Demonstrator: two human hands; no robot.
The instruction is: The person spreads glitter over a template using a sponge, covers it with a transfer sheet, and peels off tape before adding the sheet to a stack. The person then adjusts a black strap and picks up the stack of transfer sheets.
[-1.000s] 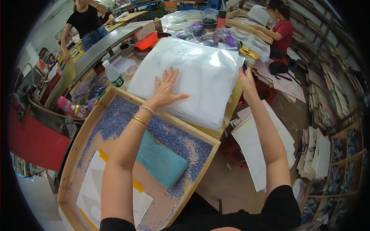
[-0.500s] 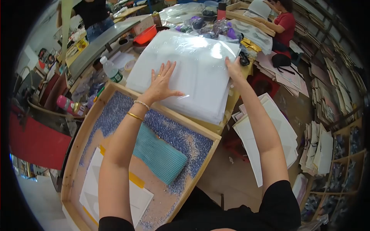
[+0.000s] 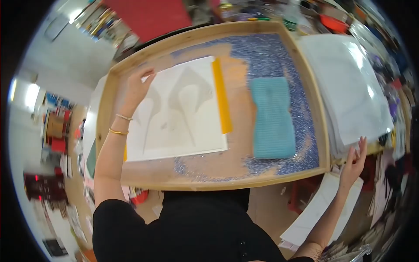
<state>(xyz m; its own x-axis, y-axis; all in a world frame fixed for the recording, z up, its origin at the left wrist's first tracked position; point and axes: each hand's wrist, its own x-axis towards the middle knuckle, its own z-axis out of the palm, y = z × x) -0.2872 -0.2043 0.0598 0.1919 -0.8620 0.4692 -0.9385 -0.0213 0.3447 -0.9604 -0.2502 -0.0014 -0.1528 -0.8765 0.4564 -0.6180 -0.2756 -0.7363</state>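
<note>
My left hand (image 3: 139, 87) is at the upper left part of a white sheet (image 3: 203, 135) with grey curved shapes, its thumb and fingertips pinched at the sheet's top edge. The sheet lies in a shallow wooden tray (image 3: 218, 183), with a yellow-orange strip (image 3: 221, 98) along its right side. To the right in the tray, a ribbed teal pad (image 3: 274, 120) rests among blue-violet glittering grains (image 3: 270, 52). My right hand (image 3: 354, 163), empty and with fingers apart, is just below the lower edge of a plastic-covered white stack (image 3: 349, 91).
Beyond the tray's top right corner are a clear bottle (image 3: 291, 15) and a red bowl (image 3: 334, 24). A red panel (image 3: 148, 17) stands behind the tray. White sheets (image 3: 323, 209) lie below the right side of the bench.
The view has swung left and down onto the tray. My left hand has left the plastic-covered stack for the white sheet. My right hand has come off the stack's right edge and opened.
</note>
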